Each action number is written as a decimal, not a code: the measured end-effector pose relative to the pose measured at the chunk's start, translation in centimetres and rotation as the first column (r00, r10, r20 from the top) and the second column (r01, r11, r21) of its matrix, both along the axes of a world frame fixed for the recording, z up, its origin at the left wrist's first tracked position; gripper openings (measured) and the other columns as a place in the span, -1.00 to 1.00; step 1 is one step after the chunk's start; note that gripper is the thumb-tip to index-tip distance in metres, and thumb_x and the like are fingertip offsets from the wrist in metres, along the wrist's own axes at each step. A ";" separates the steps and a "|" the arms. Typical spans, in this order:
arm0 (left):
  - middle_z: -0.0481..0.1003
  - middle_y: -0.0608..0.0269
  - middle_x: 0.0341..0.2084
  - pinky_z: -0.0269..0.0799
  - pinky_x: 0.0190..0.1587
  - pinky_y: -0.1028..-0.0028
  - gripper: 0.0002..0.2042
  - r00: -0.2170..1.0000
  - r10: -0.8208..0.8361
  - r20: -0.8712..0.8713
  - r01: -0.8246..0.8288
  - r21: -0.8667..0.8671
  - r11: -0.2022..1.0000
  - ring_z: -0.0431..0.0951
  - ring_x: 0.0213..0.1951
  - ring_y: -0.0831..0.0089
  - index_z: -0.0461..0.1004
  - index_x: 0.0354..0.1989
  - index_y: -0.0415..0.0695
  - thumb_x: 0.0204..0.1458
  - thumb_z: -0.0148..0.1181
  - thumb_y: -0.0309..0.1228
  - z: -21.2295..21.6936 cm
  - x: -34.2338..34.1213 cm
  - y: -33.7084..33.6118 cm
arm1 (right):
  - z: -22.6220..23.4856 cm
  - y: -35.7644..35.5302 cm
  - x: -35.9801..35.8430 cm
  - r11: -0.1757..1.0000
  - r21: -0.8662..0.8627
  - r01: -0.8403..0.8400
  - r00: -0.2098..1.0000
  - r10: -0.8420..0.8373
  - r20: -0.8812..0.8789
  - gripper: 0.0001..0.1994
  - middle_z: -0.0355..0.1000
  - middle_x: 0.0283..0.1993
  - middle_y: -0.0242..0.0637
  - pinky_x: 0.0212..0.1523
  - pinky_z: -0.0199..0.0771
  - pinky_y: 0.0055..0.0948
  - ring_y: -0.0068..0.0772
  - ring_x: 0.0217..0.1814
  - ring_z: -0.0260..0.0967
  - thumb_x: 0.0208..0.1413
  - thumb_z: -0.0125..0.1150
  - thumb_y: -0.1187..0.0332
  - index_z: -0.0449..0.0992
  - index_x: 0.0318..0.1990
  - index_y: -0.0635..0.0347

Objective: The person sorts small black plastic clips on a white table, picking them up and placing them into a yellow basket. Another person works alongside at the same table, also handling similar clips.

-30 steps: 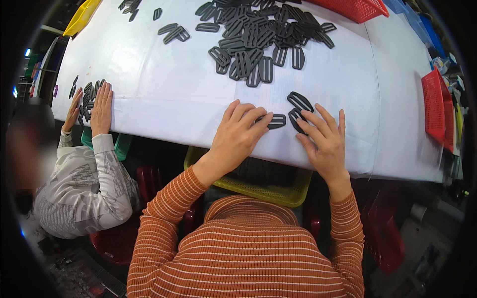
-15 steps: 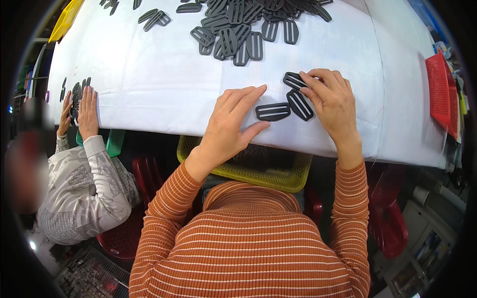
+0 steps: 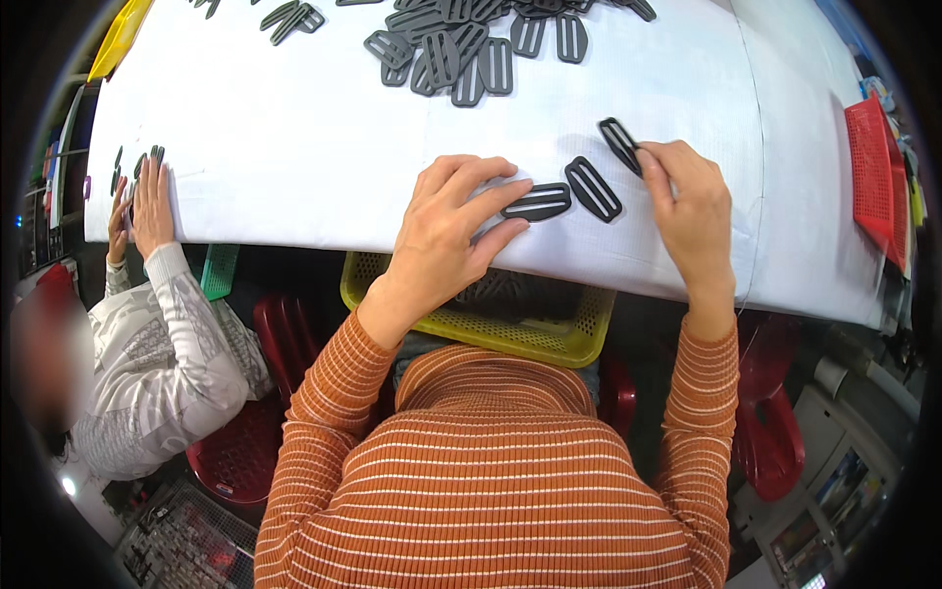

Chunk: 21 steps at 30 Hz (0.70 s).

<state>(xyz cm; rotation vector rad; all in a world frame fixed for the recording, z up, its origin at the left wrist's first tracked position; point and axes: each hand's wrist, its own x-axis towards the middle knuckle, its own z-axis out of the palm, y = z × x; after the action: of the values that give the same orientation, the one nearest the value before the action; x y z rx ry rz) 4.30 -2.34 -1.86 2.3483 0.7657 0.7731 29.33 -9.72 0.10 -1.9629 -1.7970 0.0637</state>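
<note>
My right hand (image 3: 690,196) pinches one end of a dark grey plastic slider buckle (image 3: 616,138), tilted at the right of the small group. Between my hands a second slider buckle (image 3: 593,189) rests at a slant on the white table, touched by neither hand. My left hand (image 3: 446,221) has its thumb and index finger closed about the left end of a third slider buckle (image 3: 546,202), which lies nearly level. The fingers hide part of that end. Each buckle is a long frame with slots and a bar between them.
A heap of similar buckles (image 3: 442,59) lies at the table's far side. Below the table edge is a yellow basket (image 3: 549,344); a red basket (image 3: 876,182) stands at the right. On the left, a co-worker's hands (image 3: 152,206) handle more buckles.
My right hand has moved right, drawing its buckle away from the middle one and turning it steeper. My left hand has closed onto the left buckle. The view has shifted slightly.
</note>
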 end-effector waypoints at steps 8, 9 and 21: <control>0.54 0.25 -0.10 0.40 0.02 0.30 -0.63 1.000 0.005 0.002 -0.005 0.005 1.000 0.44 -0.04 0.22 0.62 -0.13 -0.15 -0.22 0.42 -0.54 -0.1 -0.2 0.2 | 0.7 -1.6 -2.2 0.992 0.122 0.020 0.997 -0.011 -0.070 -0.72 0.44 -0.24 -0.33 -0.19 0.33 -0.31 -0.28 -0.21 0.39 -0.02 0.38 0.35 0.61 -0.11 0.13; 0.54 0.25 -0.10 0.40 0.02 0.30 -0.63 1.000 0.007 0.000 -0.007 0.005 1.000 0.44 -0.04 0.22 0.62 -0.13 -0.15 -0.22 0.42 -0.55 -0.1 -0.2 0.2 | 0.5 -1.9 -3.0 0.995 0.100 0.000 0.999 0.004 -0.037 -0.71 0.44 -0.24 -0.34 -0.20 0.32 -0.31 -0.28 -0.21 0.39 -0.03 0.39 0.34 0.61 -0.11 0.14; 0.54 0.25 -0.11 0.39 0.03 0.30 -0.61 0.999 0.003 -0.039 -0.004 -0.010 1.000 0.44 -0.03 0.21 0.63 -0.11 -0.13 -0.23 0.42 -0.56 -0.3 -0.1 0.9 | -0.2 -3.2 -3.4 0.987 -0.078 0.139 0.952 -0.155 -0.264 -0.87 0.43 -0.42 -0.32 -0.38 0.31 -0.31 -0.28 -0.50 0.34 0.01 0.38 0.37 0.61 -0.32 0.20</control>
<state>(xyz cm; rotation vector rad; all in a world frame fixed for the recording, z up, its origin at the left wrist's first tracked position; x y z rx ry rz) 4.19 -1.47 -2.16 2.3601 0.7885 0.7249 25.92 -12.88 -0.06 -2.0127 -1.4872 0.3223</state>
